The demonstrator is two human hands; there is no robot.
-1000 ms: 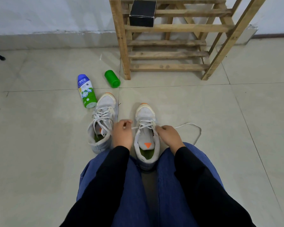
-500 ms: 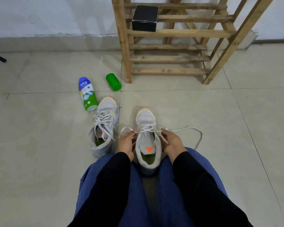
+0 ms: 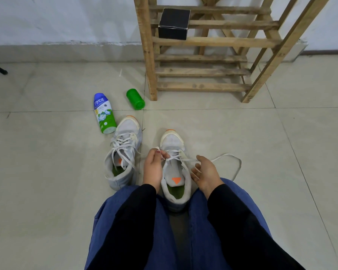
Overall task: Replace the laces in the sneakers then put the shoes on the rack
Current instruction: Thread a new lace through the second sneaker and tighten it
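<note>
Head view: grey sneaker [image 3: 173,143] on the floor between the person's knees. Left hand [image 3: 154,166] pinches the white lace [image 3: 229,155] at the eyelets. Right hand [image 3: 206,173] loosely open, lace across its fingers. Second sneaker [image 3: 126,151] alongside, wooden rack [image 3: 203,72] beyond.

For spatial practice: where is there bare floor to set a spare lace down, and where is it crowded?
Bare tiles lie between the wooden rack and the trailing lace, and left of the laced sneaker. Crowded: Nycil bottle, green container and second sneaker.
</note>
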